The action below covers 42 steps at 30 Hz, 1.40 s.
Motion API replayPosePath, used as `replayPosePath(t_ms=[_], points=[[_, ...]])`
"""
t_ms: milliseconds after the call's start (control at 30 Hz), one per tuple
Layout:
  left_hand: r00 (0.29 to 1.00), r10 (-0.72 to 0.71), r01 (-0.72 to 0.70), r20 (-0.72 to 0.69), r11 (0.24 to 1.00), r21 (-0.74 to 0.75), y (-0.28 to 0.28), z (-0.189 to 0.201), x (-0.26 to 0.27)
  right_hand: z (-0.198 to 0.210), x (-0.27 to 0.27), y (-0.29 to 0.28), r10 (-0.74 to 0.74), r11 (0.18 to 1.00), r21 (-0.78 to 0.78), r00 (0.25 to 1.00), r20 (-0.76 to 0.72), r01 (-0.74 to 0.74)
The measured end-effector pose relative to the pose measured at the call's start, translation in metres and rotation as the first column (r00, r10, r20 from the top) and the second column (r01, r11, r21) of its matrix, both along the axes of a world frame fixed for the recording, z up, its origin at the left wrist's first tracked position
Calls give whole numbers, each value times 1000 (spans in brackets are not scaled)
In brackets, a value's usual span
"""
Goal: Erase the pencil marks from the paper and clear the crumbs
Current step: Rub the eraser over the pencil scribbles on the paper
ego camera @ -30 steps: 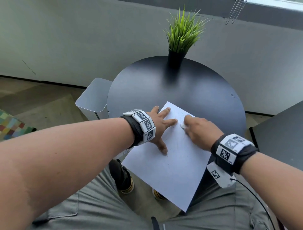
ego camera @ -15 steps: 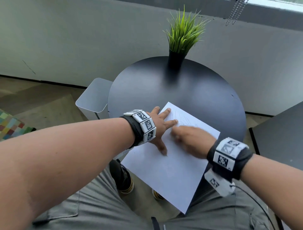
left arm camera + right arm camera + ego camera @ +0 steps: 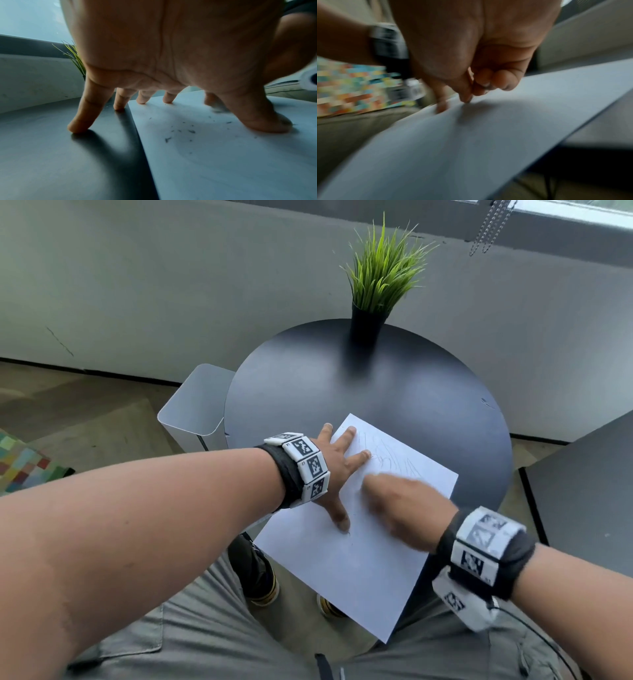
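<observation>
A white sheet of paper (image 3: 359, 570) lies on the round black table (image 3: 308, 392), its near corner hanging over my lap. Faint pencil scribbles (image 3: 387, 457) show near its far corner. My left hand (image 3: 334, 474) presses the sheet's left edge with spread, straight fingers; two fingertips rest on the table. Dark eraser crumbs (image 3: 180, 129) lie under its palm in the left wrist view. My right hand (image 3: 400, 501), blurred by motion, rubs the paper just below the scribbles, with fingers curled and pinched (image 3: 471, 92) round a small eraser that is almost hidden.
A potted green grass plant (image 3: 380, 278) stands at the table's far edge. A white bin (image 3: 195, 405) sits on the floor to the left of the table. Another dark tabletop (image 3: 589, 491) is at the right, and a colourful rug (image 3: 20, 467) at the far left.
My right hand has slid down and left along the paper, towards me, uncovering the scribbles near the far corner. The left hand has stayed in place.
</observation>
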<state>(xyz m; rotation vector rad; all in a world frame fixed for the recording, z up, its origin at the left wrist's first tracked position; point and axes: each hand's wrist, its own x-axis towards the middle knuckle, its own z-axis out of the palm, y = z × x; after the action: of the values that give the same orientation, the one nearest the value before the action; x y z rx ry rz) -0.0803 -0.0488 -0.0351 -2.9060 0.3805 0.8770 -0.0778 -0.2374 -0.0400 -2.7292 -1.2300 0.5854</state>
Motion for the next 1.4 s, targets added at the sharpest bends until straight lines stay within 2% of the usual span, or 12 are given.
replayPosePath(t_ms=[100,200,233,400,533,600,700,933,1133,1200,1300,1400], points=[[1000,-22,22,2,1000,9,-1,-1,1,-1,-8,-2,115,990,-76,991,-75,-121],[999,-36,36,15,999,9,1,-2,4,3,35,-6,-139,989,-38,988,66,142],[999,-41,41,21,999,12,2,-2,6,1,35,-8,-139,990,-25,986,89,141],[998,-54,54,21,998,25,3,-1,9,2,-15,-2,172,982,-64,981,-90,-178],[998,-61,60,30,998,33,3,2,10,2,35,-10,-99,994,-31,991,95,103],[997,-61,60,36,998,36,4,2,12,0,20,-8,-37,999,-13,995,97,39],[997,-67,65,41,997,43,3,2,12,3,-16,-2,222,972,-72,974,-39,-224],[998,-62,62,-2,996,59,2,3,10,-3,52,-8,-219,974,-32,967,129,225],[999,-24,25,-24,999,45,1,0,2,-5,-10,3,180,983,-31,983,-40,-181],[999,-32,33,-11,999,41,0,-1,1,-7,6,5,122,992,-27,992,27,-122],[1000,-30,29,4,999,33,1,-2,0,-6,33,2,-139,990,1,982,126,140],[1000,-26,26,-5,999,43,1,-2,-1,-6,-1,8,6,1000,-10,1000,20,-6]])
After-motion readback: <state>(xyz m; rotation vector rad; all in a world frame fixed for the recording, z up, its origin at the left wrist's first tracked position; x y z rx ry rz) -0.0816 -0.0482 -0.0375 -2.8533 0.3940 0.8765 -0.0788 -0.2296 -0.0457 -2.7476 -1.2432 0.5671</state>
